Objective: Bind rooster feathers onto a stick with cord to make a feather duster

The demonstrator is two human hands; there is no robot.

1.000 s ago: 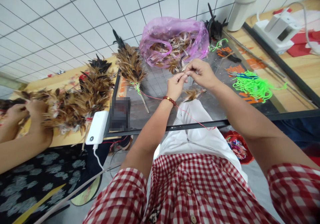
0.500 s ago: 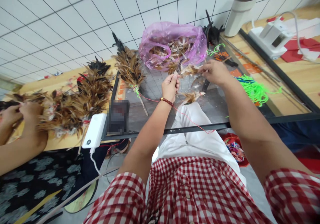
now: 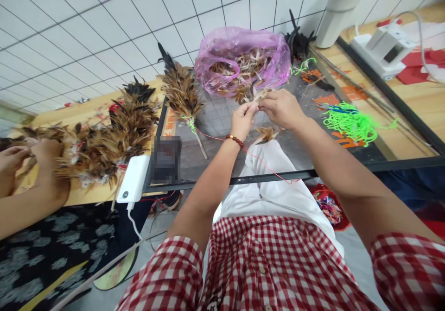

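Observation:
My left hand [image 3: 244,120], with a beaded bracelet on its wrist, pinches feathers [image 3: 256,96] by their pale quill ends. Fingertips of my right hand [image 3: 280,107] meet it there, closed on the same small feathers. Just beyond both hands lies a pink plastic bag [image 3: 208,47] full of brown and white feathers. A few loose feathers [image 3: 268,134] rest on the dark glass below my right hand. To the left is a brown feather bundle [image 3: 181,91] on a stick, tied with green string, and a red thread runs from it past my left wrist.
A power bank [image 3: 132,179] and a blurred dark object [image 3: 166,159] sit at the front left. Green cords [image 3: 351,123], a white bottle [image 3: 339,16] and a power strip [image 3: 377,53] are on the right. At far left, another person's hands [image 3: 41,155] work by more feather bundles [image 3: 128,121].
My right hand has moved left and down to meet my left hand, bringing feathers with it. The view has shifted slightly.

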